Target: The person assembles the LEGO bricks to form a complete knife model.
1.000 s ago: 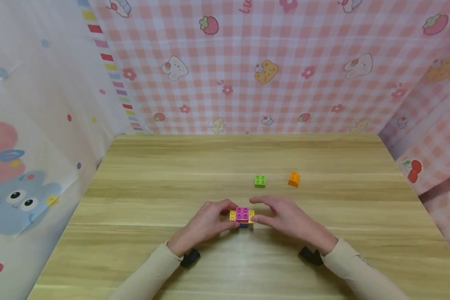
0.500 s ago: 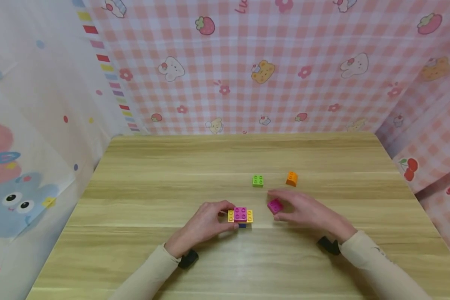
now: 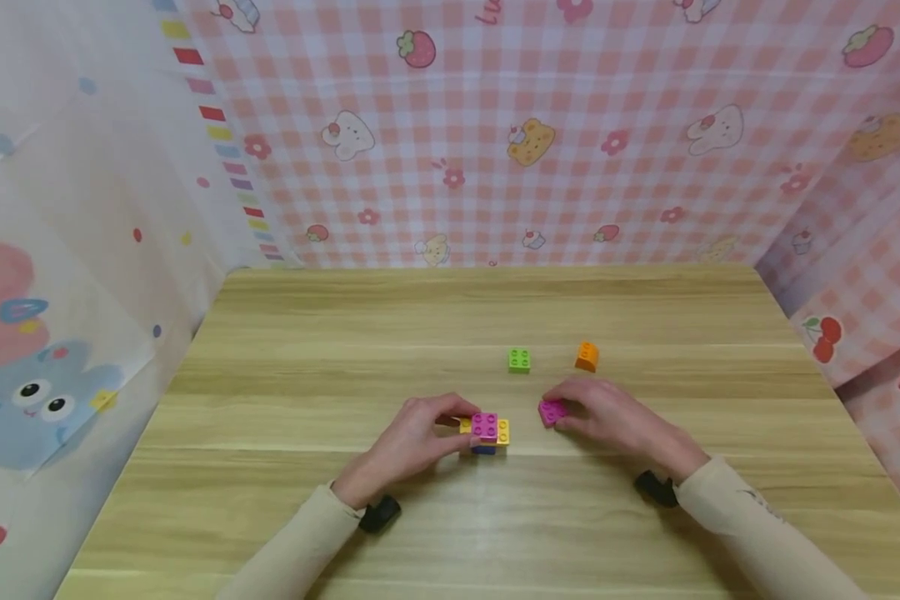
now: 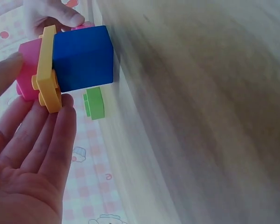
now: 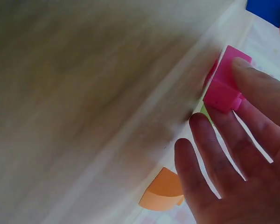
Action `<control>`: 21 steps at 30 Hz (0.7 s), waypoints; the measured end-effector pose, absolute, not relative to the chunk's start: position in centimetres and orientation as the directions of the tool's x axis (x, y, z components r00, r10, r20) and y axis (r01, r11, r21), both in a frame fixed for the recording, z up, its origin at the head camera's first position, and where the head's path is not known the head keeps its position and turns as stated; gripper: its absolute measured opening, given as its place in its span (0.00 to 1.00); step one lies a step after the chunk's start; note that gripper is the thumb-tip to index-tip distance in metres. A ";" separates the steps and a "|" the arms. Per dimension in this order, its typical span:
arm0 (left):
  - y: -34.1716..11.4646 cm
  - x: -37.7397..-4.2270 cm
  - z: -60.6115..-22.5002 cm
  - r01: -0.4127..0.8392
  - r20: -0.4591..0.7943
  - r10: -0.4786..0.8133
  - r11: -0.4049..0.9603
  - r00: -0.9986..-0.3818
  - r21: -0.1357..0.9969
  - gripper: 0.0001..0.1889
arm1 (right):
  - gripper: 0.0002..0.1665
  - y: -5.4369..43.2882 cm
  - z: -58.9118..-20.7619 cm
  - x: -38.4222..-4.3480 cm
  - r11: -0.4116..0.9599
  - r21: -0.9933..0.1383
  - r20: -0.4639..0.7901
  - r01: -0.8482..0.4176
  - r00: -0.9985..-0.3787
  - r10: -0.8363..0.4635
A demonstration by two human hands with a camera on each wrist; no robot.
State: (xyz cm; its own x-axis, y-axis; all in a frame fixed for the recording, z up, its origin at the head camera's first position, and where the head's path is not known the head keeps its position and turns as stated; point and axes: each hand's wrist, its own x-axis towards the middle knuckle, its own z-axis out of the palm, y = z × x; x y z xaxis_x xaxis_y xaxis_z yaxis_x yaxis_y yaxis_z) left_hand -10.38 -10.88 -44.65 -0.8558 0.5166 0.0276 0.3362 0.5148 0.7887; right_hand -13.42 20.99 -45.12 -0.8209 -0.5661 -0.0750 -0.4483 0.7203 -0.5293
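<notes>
My left hand (image 3: 412, 437) pinches a small stack of toy building bricks between thumb and fingers. On top of it sits a pink brick (image 3: 484, 426), under that a longer yellow brick (image 3: 503, 432), and at the bottom a blue brick (image 4: 84, 56). The left wrist view has the thumb on the pink brick's side and the fingertips by the opposite side. To the right, my right hand (image 3: 615, 417) pinches a second pink brick (image 5: 226, 77) low at the tabletop, its thumb pressed on one face. The other fingers of that hand are spread.
Behind the hands on the wooden table (image 3: 345, 333) lie a green brick (image 3: 520, 361) and an orange brick with a curved top (image 3: 587, 357). A pink checked cloth (image 3: 457, 108) hangs beyond the table's back edge.
My right hand has left the stack, moved right, and closed its thumb and fingers on the second pink brick. My left hand stays at the stack, with its fingers slightly shifted.
</notes>
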 end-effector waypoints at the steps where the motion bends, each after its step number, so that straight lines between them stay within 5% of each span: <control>1: -10.9 -10.4 -44.6 0.334 0.027 0.515 0.514 -0.857 0.790 0.16 | 0.21 20.9 -45.1 -13.3 0.722 -0.531 -0.068 -0.444 -0.827 -0.559; 21: -10.8 -10.2 -44.8 0.337 0.046 0.515 0.489 -0.856 0.805 0.14 | 0.20 19.5 -43.5 -11.5 0.634 -0.590 0.141 -0.500 -0.837 -0.529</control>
